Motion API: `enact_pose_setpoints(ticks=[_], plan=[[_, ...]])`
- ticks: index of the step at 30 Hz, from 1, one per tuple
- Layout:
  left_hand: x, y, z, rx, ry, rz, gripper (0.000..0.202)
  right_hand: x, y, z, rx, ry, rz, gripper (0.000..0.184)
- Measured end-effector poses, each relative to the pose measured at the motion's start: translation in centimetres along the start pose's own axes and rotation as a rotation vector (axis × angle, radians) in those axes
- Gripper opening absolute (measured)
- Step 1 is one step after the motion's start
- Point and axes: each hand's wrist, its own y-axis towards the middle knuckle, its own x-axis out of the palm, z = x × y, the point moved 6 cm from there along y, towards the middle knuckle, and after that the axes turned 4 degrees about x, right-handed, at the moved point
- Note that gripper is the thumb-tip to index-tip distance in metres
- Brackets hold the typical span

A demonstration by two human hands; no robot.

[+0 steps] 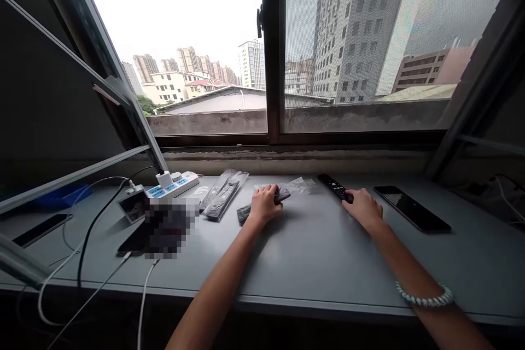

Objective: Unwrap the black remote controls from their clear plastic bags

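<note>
Left hand (266, 203): over a dark packet (243, 214) mid-desk; from here, its grip can't be told.
Right hand (364, 208): clamped on the near end of a black remote (331, 185).
Between: crumpled plastic (304, 185).
Flanks: wrapped packets (222, 201) left, phone (412, 208) right.

The table (311, 262) has a smooth grey top with a soft, satiny sheen. The remote (331, 184) looks like dark, mostly matt plastic, while the phone (412, 209) has a glossy black face that mirrors the light. Thin, crinkled clear plastic wraps the packet (223, 199), and the loose bag (302, 185) is the same filmy, shiny stuff. The power strip (176, 186) is smooth white plastic. The bar (74, 178) looks like pale painted metal; the outside ledge (356, 120) is rough, stained concrete.
</note>
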Motion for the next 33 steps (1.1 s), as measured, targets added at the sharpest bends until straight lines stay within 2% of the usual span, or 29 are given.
enact_pose_setpoints(ticks=[3, 4, 7, 10, 14, 18, 23, 29, 33], plan=[[-0.5, 0.0, 1.1, 0.078, -0.053, 0.015, 0.035, -0.9, -0.4, -1.5, -0.111, 0.242, 0.075, 0.033], [-0.5, -0.1, 1.7, 0.122, -0.073, -0.001, 0.037, -1.0, -0.6, -2.2, -0.164, 0.363, 0.06, 0.032], [-0.3, -0.2, 3.1, 0.226, -0.113, -0.052, 0.04, -0.3, -0.9, -3.9, -0.24, 0.679, -0.118, 0.041], [-0.1, -0.2, 3.6, 0.25, -0.132, -0.049, 0.036, 0.3, -1.2, -4.7, -0.268, 0.824, -0.25, 0.049], [0.1, -0.3, 3.7, 0.286, -0.13, -0.029, 0.041, 0.8, -2.1, -5.3, -0.365, 0.84, -0.426, 0.046], [0.3, -0.6, 4.3, 0.344, -0.109, -0.014, 0.045, 2.0, -2.9, -5.7, -0.392, 0.817, -0.59, 0.045], [0.4, -0.8, 5.1, 0.376, -0.096, -0.003, 0.049, 3.0, -2.8, -5.9, -0.354, 0.838, -0.609, 0.048], [0.1, -0.9, 5.3, 0.377, -0.087, 0.026, 0.049, 2.0, -3.5, -6.4, -0.399, 0.877, -0.652, 0.047], [0.2, -0.9, 5.4, 0.39, -0.037, 0.009, 0.046, 1.7, -3.6, -6.6, -0.404, 0.857, -0.62, 0.042]])
